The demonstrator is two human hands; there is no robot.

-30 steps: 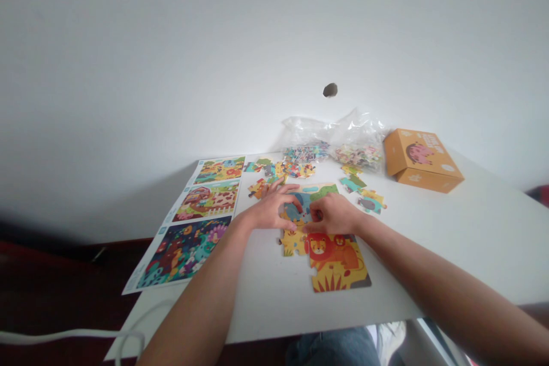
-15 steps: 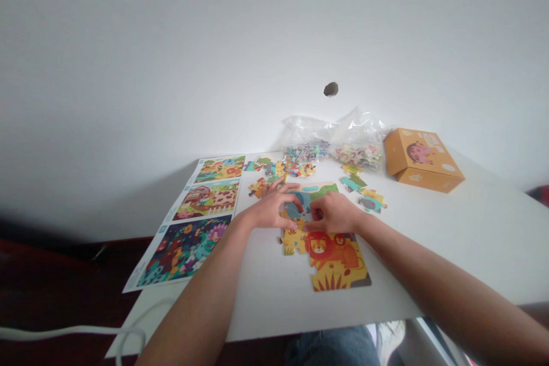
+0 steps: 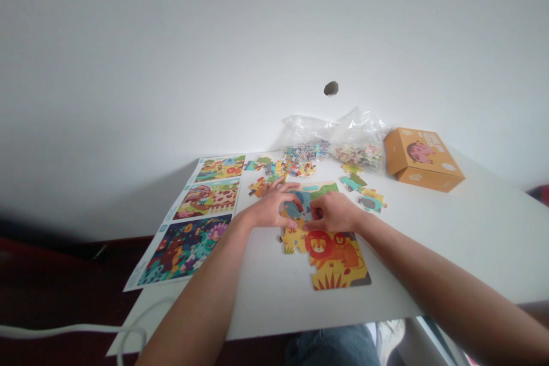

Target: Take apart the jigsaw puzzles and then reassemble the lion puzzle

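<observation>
A partly joined jigsaw puzzle (image 3: pixel 338 260) lies on the white table, with red lions at its near right and a blue elephant farther back. My left hand (image 3: pixel 271 207) rests on its left side, fingers spread, thumb and index finger apart on the yellow and blue pieces. Close beside it, my right hand (image 3: pixel 334 210) is closed, its fingers curled down against the puzzle and its thumb pointing left. What lies under those curled fingers is hidden. The puzzle's near left side has a stepped, open edge.
Loose puzzle pieces lie behind the left hand (image 3: pixel 295 168) and to the right (image 3: pixel 372 200). Clear plastic bags of pieces (image 3: pixel 358 151) sit against the wall beside an orange box (image 3: pixel 422 160). A picture sheet (image 3: pixel 206 200) lies left; a white cable (image 3: pixel 64 330) crosses the lower left.
</observation>
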